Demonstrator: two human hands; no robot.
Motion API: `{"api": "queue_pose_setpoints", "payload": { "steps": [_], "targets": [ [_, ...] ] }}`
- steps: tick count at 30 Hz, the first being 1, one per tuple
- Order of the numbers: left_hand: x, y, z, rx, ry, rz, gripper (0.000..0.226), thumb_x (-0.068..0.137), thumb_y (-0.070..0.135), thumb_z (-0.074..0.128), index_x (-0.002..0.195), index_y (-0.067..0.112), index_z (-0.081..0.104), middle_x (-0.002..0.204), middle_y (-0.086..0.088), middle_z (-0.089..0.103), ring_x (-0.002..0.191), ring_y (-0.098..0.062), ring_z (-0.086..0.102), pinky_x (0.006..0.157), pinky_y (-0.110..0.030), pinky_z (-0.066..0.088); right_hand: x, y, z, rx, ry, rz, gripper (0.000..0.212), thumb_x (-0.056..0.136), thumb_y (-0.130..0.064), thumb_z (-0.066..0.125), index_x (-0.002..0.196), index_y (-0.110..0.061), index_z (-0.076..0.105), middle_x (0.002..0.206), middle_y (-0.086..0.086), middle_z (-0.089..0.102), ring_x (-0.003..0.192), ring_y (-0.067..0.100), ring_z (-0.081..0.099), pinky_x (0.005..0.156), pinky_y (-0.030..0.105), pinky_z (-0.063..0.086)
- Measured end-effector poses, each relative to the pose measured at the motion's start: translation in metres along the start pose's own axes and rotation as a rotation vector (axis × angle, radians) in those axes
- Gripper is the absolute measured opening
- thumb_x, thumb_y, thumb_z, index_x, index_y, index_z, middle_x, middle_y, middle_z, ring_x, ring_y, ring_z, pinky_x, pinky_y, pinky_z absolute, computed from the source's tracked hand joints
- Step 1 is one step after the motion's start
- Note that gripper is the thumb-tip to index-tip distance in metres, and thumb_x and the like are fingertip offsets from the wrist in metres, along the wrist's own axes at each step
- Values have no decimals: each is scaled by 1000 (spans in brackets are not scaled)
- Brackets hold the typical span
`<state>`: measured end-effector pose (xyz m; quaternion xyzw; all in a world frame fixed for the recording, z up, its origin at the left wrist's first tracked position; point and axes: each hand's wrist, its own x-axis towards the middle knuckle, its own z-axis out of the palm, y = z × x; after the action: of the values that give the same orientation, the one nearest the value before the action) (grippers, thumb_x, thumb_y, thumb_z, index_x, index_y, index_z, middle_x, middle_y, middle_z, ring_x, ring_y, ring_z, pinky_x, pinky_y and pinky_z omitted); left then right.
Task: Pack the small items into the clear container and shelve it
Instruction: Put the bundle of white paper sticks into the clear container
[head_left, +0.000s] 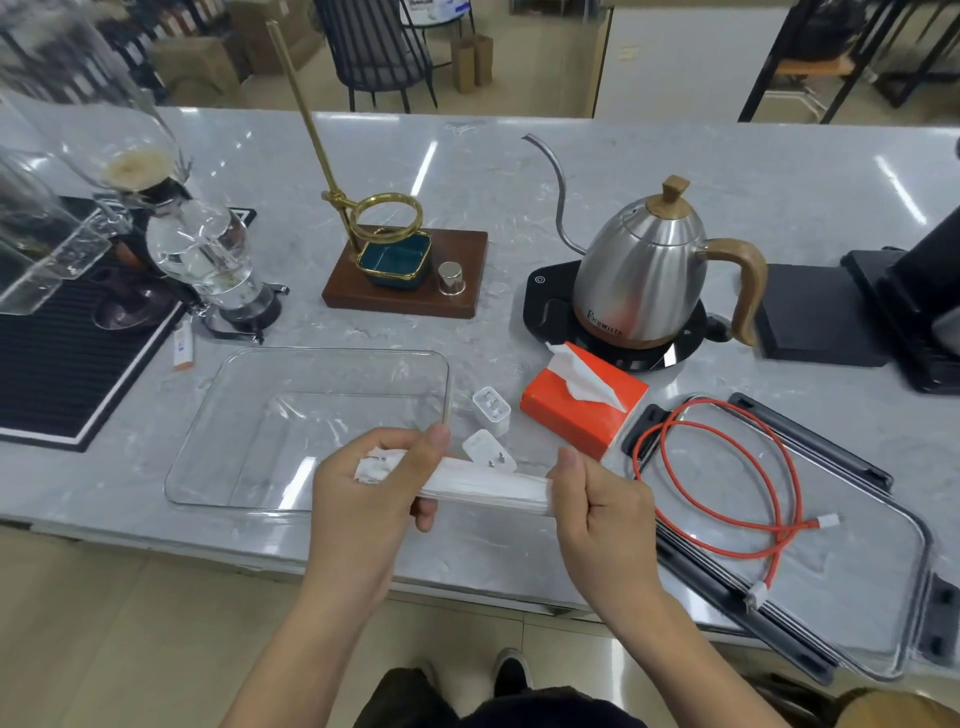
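left hand (363, 483): curled round one end of a white folded mask (488, 486), crumpled bit poking out
right hand (597, 504): pinching the other end
mask: light, floppy, probably best held at both ends, near the counter edge
clear container (260, 483): just left of hands, rigid, likely slick
chargers (491, 410): hard, small, easy pinch, right of container
red cable (727, 467): springy loops, lying on lid (857, 587), right

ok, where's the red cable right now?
Head view, right side: the red cable lies coiled on the clear lid on the counter, just right of the orange tissue box and the right hand.
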<state>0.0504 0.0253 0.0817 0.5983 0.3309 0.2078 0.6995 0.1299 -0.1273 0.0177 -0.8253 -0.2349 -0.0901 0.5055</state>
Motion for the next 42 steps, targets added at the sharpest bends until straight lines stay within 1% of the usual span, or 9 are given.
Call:
{"api": "queue_pose_setpoints", "payload": {
  "steps": [5, 10, 16, 22, 24, 27, 31, 36, 42],
  "targets": [
    [12, 14, -31, 110, -44, 36, 9, 62, 26, 79, 67, 19, 78, 63, -7, 71, 43, -21, 61, 45, -25, 53, 14, -19, 14, -42, -1, -48, 47, 97, -24, 39, 52, -9, 42, 48, -8, 28, 48, 10, 29, 46, 13, 21],
    [33, 30, -72, 182, -104, 16, 16, 66, 19, 76, 80, 13, 79, 71, -8, 77, 48, -21, 68, 52, -23, 58, 27, -47, 40, -68, -23, -105, 42, 98, -25, 40, 56, -20, 35, 48, -10, 27, 44, 14, 28, 44, 22, 21],
    [64, 48, -133, 303, -216, -29, 19, 72, 13, 75, 91, 16, 80, 85, 1, 80, 60, -25, 74, 59, -19, 58, 36, -77, 83, -111, -60, -152, 40, 98, -26, 42, 60, -27, 28, 49, -19, 19, 40, -5, 22, 46, 8, 17],
    [98, 56, -180, 420, -307, 19, 19, 78, 4, 77, 84, 20, 83, 70, -5, 76, 52, -17, 68, 53, -18, 54, 42, -99, 124, -160, -138, -138, 42, 99, -33, 40, 60, -29, 26, 49, -13, 23, 40, 6, 24, 44, 23, 23],
    [110, 57, -194, 473, -353, 29, 20, 79, 5, 78, 84, 24, 82, 67, -7, 74, 52, -16, 67, 53, -19, 53, 44, -105, 137, -180, -163, -122, 44, 99, -35, 39, 59, -35, 20, 48, -11, 24, 41, 11, 26, 42, 31, 27],
    [126, 57, -209, 587, -426, 56, 25, 83, 9, 76, 95, 31, 78, 79, -3, 75, 55, -17, 68, 55, -22, 55, 46, -110, 151, -216, -209, -84, 46, 98, -38, 37, 57, -39, 17, 44, -11, 20, 40, 13, 26, 43, 28, 25],
    [146, 55, -214, 849, -671, 87, 27, 93, 25, 66, 113, 43, 71, 101, 16, 72, 65, -11, 69, 65, -27, 58, 48, -108, 158, -249, -277, -20, 53, 100, -35, 44, 52, -33, 20, 41, -10, 20, 40, 14, 27, 44, 22, 24],
    [173, 56, -205, 1018, -912, 179, 22, 98, 39, 55, 115, 38, 69, 95, 16, 70, 80, -7, 66, 75, -30, 55, 55, -100, 158, -286, -332, 83, 53, 99, -33, 43, 51, -20, 26, 43, -2, 27, 42, 11, 25, 45, 26, 23],
    [186, 53, -191, 1147, -1094, 229, 38, 84, 51, 70, 120, 41, 62, 103, 23, 64, 92, 4, 55, 80, -23, 45, 57, -95, 151, -327, -364, 167, 54, 101, -31, 44, 52, -16, 26, 44, -2, 25, 42, 11, 24, 46, 26, 23]
  ]
}}
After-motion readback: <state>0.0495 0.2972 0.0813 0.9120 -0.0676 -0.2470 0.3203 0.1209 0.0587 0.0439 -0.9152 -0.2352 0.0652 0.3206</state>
